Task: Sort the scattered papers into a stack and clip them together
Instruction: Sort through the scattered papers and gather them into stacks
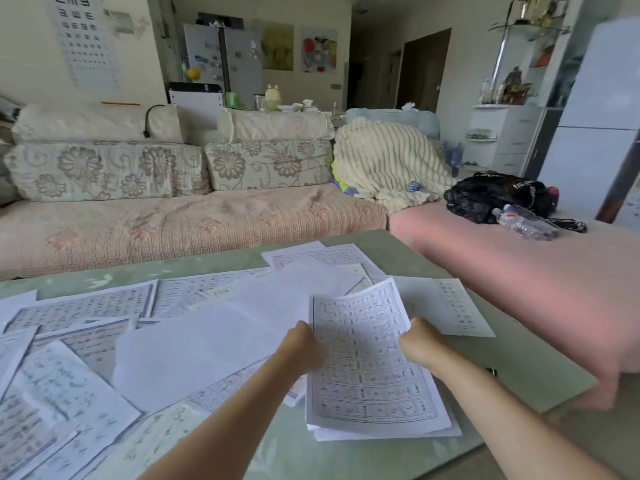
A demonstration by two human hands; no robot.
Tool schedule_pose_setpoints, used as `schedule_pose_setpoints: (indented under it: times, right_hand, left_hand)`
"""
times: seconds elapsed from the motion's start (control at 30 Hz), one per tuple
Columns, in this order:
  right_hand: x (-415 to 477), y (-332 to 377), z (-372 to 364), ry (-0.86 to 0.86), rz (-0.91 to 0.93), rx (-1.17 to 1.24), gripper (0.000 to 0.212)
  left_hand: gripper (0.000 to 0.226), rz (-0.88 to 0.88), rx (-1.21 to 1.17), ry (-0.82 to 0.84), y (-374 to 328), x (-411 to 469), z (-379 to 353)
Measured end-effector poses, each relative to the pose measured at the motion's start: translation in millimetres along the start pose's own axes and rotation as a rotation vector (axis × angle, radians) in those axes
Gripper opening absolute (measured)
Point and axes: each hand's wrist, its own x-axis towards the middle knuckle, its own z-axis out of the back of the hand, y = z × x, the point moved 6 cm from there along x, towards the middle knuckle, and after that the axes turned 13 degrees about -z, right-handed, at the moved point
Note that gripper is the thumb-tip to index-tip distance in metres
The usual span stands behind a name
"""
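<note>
so this was maybe a quarter of the way in, by my guess; a thin stack of white sheets printed with grid tables (372,382) sat at the front right of the pale green glass-topped bench (519,355), top sheet curling up at its far end; left hand (304,344) was curled round the stack's left edge and right hand (420,348) gripped its right edge, both closed on paper, squaring it up I'd say; plenty of loose white printed papers (83,341) lay overlapping across the left and middle, a blank white sheet (194,344) among them, one more printed page (450,306) just beyond the right hand; nothing clipped yet; a small dark thing (491,371) near the bench's right edge might've been the clip, too tiny to tell
</note>
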Motion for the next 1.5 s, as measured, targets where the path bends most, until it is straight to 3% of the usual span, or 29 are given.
schedule_pose_setpoints:
  times: [0.07, 0.2, 0.27, 0.4, 0.57, 0.73, 0.8, 0.9, 1.0, 1.17, 1.23, 1.33, 1.43, 1.5]
  right_hand:
    - [-2.5, -5.5, 2.9, -0.043, -0.019, -0.192, 0.01]
    - [-0.7, -6.3, -2.8, -0.049, -0.01, -0.374, 0.041]
    - [-4.0, -1.1, -6.0, -0.023, 0.01, -0.397, 0.031]
    - [-17.1, 28.9, -0.9, -0.158, 0.148, -0.442, 0.011]
    - [-43.9, 101.2, -49.7, 0.032, 0.469, -0.221, 0.047]
    - [-69.2, 158.7, -118.9, 0.119, 0.647, -0.405, 0.059]
    - [-65.4, 172.9, -140.3, 0.1, 0.647, -0.496, 0.068]
    - [-47.3, 180.1, -164.2, 0.053, 0.568, -0.62, 0.081]
    - [-33.1, 181.0, -179.1, 0.053, 0.493, -0.641, 0.083]
    - [-53.2, 202.6, -182.6, -0.129, 0.67, -0.62, 0.038]
    - [-65.5, 207.2, -184.4, -0.208, 0.739, -0.698, 0.024]
    - [-80.7, 211.8, -186.9, -0.254, 0.792, -0.777, 0.024]
    - [-103.0, 222.3, -183.8, -0.263, 0.859, -0.691, 0.024]
    - [-122.4, 227.5, -184.8, -0.234, 0.943, -0.578, 0.026]
  left_hand:
    - [0.04, 0.0, 0.098, 0.001, -4.5, 0.6, -9.8]
    - [0.042, -0.038, 0.188, -0.013, -7.7, -2.1, -20.7]
    - [0.043, -0.067, 0.168, -0.013, -7.5, -5.2, -21.9]
    - [0.053, -0.078, 0.04, -0.082, 6.2, -10.0, -0.5]
    - [0.059, -0.184, 0.223, -0.182, 47.3, -22.9, 56.6]
    - [0.092, -0.159, 0.58, -0.019, 112.3, -45.8, 96.8]
    - [0.102, -0.122, 0.597, 0.029, 141.6, -53.3, 106.5]
    - [0.095, -0.176, 0.548, 0.015, 167.9, -63.3, 114.9]
    - [0.084, -0.327, 0.655, -0.04, 168.4, -65.6, 121.8]
    - [0.034, -0.479, 0.846, -0.009, 162.7, -54.3, 121.9]
    - [0.026, -0.451, 0.888, 0.009, 164.2, -51.8, 121.7]
    - [0.024, -0.434, 0.849, -0.005, 168.3, -49.7, 120.8]
    - [0.013, -0.675, 0.846, -0.264, 151.6, -58.7, 124.3]
    - [0.025, -0.754, 0.807, -0.43, 138.7, -68.7, 130.5]
